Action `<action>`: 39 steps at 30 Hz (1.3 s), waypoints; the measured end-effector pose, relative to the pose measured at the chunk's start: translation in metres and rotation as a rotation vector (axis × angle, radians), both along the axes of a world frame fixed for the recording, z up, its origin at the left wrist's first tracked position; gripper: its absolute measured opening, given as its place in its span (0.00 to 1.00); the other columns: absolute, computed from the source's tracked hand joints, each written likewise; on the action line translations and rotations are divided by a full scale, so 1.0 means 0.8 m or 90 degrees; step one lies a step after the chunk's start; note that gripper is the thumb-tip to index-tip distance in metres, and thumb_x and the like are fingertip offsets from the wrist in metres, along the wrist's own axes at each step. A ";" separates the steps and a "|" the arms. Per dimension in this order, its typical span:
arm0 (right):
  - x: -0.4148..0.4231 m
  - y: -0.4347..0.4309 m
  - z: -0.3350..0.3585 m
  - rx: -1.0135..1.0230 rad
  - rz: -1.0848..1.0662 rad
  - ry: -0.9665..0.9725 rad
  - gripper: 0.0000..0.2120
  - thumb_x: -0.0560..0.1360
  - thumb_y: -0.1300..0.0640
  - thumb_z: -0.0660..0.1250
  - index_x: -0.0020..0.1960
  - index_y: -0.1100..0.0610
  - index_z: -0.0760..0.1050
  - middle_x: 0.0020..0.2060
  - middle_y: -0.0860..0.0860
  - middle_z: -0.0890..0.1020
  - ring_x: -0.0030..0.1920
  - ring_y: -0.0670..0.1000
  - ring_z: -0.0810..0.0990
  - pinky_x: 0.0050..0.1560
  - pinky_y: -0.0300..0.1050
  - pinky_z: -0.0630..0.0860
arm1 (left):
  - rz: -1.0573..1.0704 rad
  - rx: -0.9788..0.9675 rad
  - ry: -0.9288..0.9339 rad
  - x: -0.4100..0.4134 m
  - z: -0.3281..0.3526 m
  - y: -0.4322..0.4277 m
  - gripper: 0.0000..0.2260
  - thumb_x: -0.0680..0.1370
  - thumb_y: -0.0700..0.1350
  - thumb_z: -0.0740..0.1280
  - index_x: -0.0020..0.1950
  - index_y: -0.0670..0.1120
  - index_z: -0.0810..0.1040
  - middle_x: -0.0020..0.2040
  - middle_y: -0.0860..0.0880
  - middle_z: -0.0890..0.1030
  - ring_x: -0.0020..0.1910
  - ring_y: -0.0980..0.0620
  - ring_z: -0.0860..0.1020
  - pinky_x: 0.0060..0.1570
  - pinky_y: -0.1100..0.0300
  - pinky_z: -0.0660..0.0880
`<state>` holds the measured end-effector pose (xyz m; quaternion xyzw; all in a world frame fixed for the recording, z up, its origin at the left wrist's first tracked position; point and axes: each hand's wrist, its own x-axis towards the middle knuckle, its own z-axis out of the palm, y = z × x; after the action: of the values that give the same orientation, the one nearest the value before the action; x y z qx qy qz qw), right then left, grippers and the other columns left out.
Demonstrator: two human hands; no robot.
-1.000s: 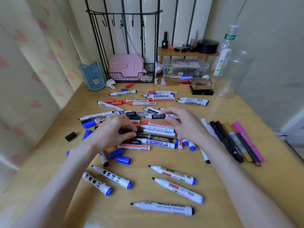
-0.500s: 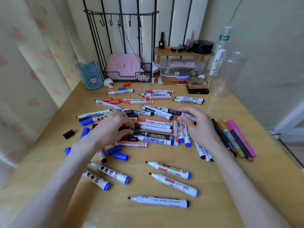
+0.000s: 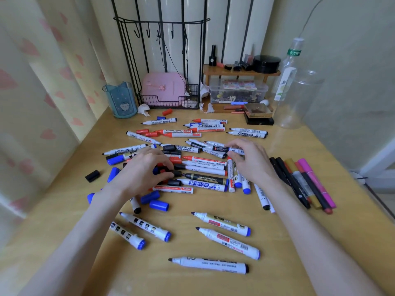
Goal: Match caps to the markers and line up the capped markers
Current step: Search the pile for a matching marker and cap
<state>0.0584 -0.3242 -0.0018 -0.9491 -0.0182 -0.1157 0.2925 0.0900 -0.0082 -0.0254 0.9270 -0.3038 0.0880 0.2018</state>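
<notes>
Plastic, light, stiff, slick: grip whiteboard markers (image 3: pixel 205 167) mid-barrel. Pinching black-banded marker (image 3: pixel 220 148) with right hand (image 3: pixel 252 163); curling left hand (image 3: pixel 141 174) over caps (image 3: pixel 177 173), hold unclear.

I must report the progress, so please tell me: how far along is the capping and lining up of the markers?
Done, it seems: only the capped slim pens lie in a row at the right. In hand: the right hand pinches a black-banded marker; the left hand rests among caps, its hold hidden. To do: most of it, such as three uncapped markers in front and loose blue caps.
</notes>
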 end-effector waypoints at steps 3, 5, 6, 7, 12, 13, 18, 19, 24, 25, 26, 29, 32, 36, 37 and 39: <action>0.022 -0.006 0.007 -0.019 -0.032 0.014 0.12 0.81 0.57 0.69 0.64 0.50 0.81 0.60 0.48 0.83 0.64 0.51 0.78 0.68 0.56 0.73 | 0.014 -0.008 0.019 0.003 0.004 -0.002 0.06 0.76 0.54 0.76 0.52 0.56 0.85 0.51 0.58 0.79 0.54 0.55 0.75 0.49 0.67 0.70; 0.032 -0.008 0.006 -0.012 -0.037 0.027 0.12 0.81 0.57 0.70 0.64 0.49 0.81 0.60 0.48 0.83 0.64 0.50 0.79 0.68 0.54 0.74 | 0.012 -0.003 0.031 0.006 0.006 -0.004 0.06 0.76 0.55 0.76 0.52 0.57 0.86 0.51 0.58 0.79 0.55 0.54 0.75 0.50 0.65 0.71; 0.034 -0.008 0.005 -0.009 -0.036 0.031 0.12 0.81 0.56 0.70 0.64 0.49 0.81 0.59 0.48 0.83 0.64 0.50 0.79 0.68 0.54 0.74 | 0.010 0.002 0.036 0.007 0.006 -0.004 0.07 0.76 0.55 0.76 0.52 0.57 0.86 0.52 0.58 0.79 0.55 0.53 0.75 0.52 0.61 0.73; 0.036 -0.008 0.002 -0.007 -0.034 0.033 0.12 0.81 0.57 0.70 0.63 0.48 0.81 0.59 0.48 0.83 0.64 0.50 0.79 0.68 0.55 0.74 | 0.010 0.009 0.042 0.007 0.006 -0.004 0.08 0.76 0.56 0.76 0.53 0.57 0.86 0.52 0.57 0.79 0.56 0.53 0.75 0.54 0.58 0.74; 0.038 -0.009 -0.005 0.005 -0.055 0.019 0.12 0.80 0.57 0.70 0.62 0.49 0.82 0.58 0.48 0.83 0.62 0.50 0.79 0.67 0.56 0.75 | -0.009 -0.012 0.063 0.010 0.007 -0.003 0.07 0.76 0.57 0.75 0.51 0.58 0.86 0.51 0.58 0.80 0.54 0.54 0.77 0.55 0.55 0.76; 0.040 -0.012 -0.006 0.004 -0.069 0.012 0.11 0.80 0.58 0.71 0.62 0.49 0.82 0.57 0.49 0.84 0.62 0.50 0.80 0.66 0.55 0.75 | -0.011 -0.037 0.061 0.010 0.008 -0.004 0.05 0.77 0.56 0.74 0.50 0.57 0.86 0.50 0.59 0.80 0.52 0.56 0.77 0.53 0.56 0.76; 0.062 -0.025 -0.004 -0.011 -0.157 0.000 0.12 0.80 0.57 0.70 0.63 0.50 0.82 0.58 0.51 0.84 0.62 0.54 0.81 0.63 0.50 0.75 | 0.107 -0.128 -0.013 0.027 0.012 -0.012 0.04 0.79 0.46 0.74 0.53 0.54 0.84 0.46 0.58 0.81 0.46 0.55 0.79 0.45 0.56 0.75; 0.067 -0.026 -0.005 -0.026 -0.165 0.010 0.12 0.80 0.57 0.70 0.63 0.50 0.82 0.59 0.50 0.85 0.62 0.55 0.81 0.65 0.51 0.75 | 0.135 -0.127 -0.022 0.034 0.010 -0.014 0.06 0.79 0.44 0.73 0.54 0.54 0.84 0.46 0.57 0.81 0.47 0.53 0.79 0.45 0.56 0.74; 0.083 -0.025 -0.011 -0.048 -0.169 0.079 0.12 0.80 0.57 0.69 0.63 0.51 0.83 0.57 0.51 0.86 0.60 0.57 0.81 0.64 0.54 0.77 | 0.193 -0.083 -0.006 0.064 0.003 -0.019 0.10 0.79 0.45 0.73 0.60 0.50 0.84 0.53 0.52 0.83 0.56 0.47 0.78 0.50 0.51 0.74; 0.084 -0.026 -0.013 -0.049 -0.164 0.080 0.12 0.80 0.57 0.69 0.62 0.52 0.84 0.56 0.51 0.86 0.59 0.56 0.82 0.63 0.53 0.78 | 0.190 -0.078 -0.010 0.066 0.003 -0.020 0.09 0.79 0.45 0.74 0.59 0.50 0.85 0.53 0.51 0.84 0.56 0.47 0.78 0.51 0.50 0.75; 0.084 -0.027 -0.015 -0.050 -0.162 0.073 0.11 0.81 0.57 0.69 0.62 0.52 0.84 0.55 0.50 0.86 0.59 0.55 0.83 0.63 0.52 0.78 | 0.184 -0.074 -0.013 0.068 0.003 -0.020 0.08 0.79 0.45 0.74 0.58 0.50 0.85 0.53 0.51 0.84 0.55 0.47 0.79 0.51 0.50 0.76; 0.077 -0.023 -0.012 -0.039 -0.133 -0.005 0.10 0.80 0.55 0.70 0.60 0.51 0.84 0.54 0.49 0.85 0.59 0.53 0.81 0.60 0.49 0.77 | 0.167 -0.070 -0.006 0.073 0.001 -0.019 0.06 0.78 0.47 0.75 0.54 0.52 0.86 0.51 0.53 0.85 0.53 0.49 0.79 0.48 0.51 0.76; 0.066 -0.004 0.008 -0.019 0.042 0.015 0.03 0.78 0.51 0.74 0.51 0.46 0.85 0.48 0.43 0.80 0.50 0.45 0.77 0.50 0.44 0.73 | 0.159 -0.075 0.014 0.079 0.000 -0.017 0.06 0.78 0.48 0.75 0.55 0.52 0.85 0.49 0.54 0.84 0.51 0.51 0.80 0.46 0.52 0.76; 0.052 0.017 0.029 -0.033 0.212 0.186 0.03 0.73 0.46 0.77 0.42 0.43 0.85 0.44 0.44 0.82 0.46 0.46 0.79 0.49 0.49 0.79 | 0.159 -0.072 0.030 0.080 -0.001 -0.019 0.06 0.78 0.47 0.75 0.54 0.50 0.85 0.47 0.54 0.82 0.48 0.52 0.78 0.43 0.57 0.69; 0.051 0.020 0.028 -0.055 0.217 0.195 0.04 0.72 0.46 0.78 0.41 0.43 0.85 0.44 0.45 0.82 0.47 0.46 0.79 0.49 0.49 0.80 | 0.157 -0.075 0.034 0.079 -0.001 -0.019 0.05 0.78 0.47 0.75 0.53 0.50 0.85 0.47 0.54 0.82 0.48 0.51 0.78 0.43 0.56 0.69; 0.049 0.022 0.025 -0.079 0.223 0.193 0.03 0.72 0.47 0.78 0.41 0.44 0.85 0.44 0.47 0.83 0.47 0.46 0.79 0.48 0.47 0.79 | 0.149 -0.076 0.043 0.078 -0.001 -0.018 0.06 0.78 0.47 0.75 0.54 0.49 0.84 0.48 0.53 0.83 0.49 0.51 0.79 0.45 0.56 0.71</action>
<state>0.0974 -0.3065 0.0184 -0.9542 -0.1453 0.0818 0.2485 0.1524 -0.0223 -0.0261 0.9449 -0.1805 0.0976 0.2551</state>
